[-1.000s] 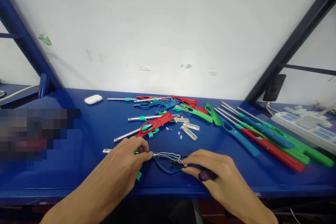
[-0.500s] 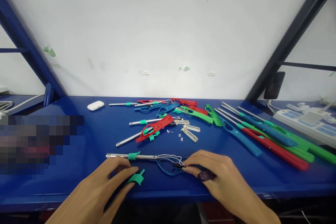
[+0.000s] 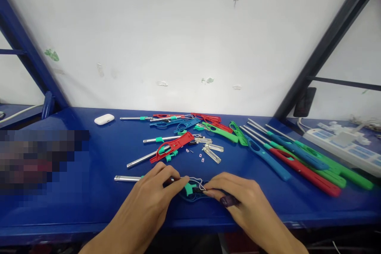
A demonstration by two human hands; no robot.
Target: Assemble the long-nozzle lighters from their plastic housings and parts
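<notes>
My left hand [image 3: 150, 196] has its fingers closed on a small green trigger piece [image 3: 189, 189], over a blue lighter handle half [image 3: 193, 199]. With thumb and forefinger my right hand [image 3: 242, 192] pinches a small black igniter part [image 3: 197, 190] that has white wires [image 3: 195, 179]. Those wires run toward a metal lighter tube [image 3: 127, 178], partly hidden behind my left hand. The trigger is close beside the igniter; whether they touch I cannot tell. A dark wrap [image 3: 229, 200] is around a finger of my right hand.
Behind my hands lie a red handle half [image 3: 174, 147], clear fuel tanks [image 3: 212, 154] and several tubes. Long lighters, one of them red [image 3: 303, 170], lie on the right. A power strip [image 3: 345, 143] is beyond them, and a white case [image 3: 104, 119] is at back left.
My left hand has moved right and forward, bringing the green trigger from the table's front over the blue handle half to the igniter. My right hand keeps its pinch. The view has shifted slightly.
</notes>
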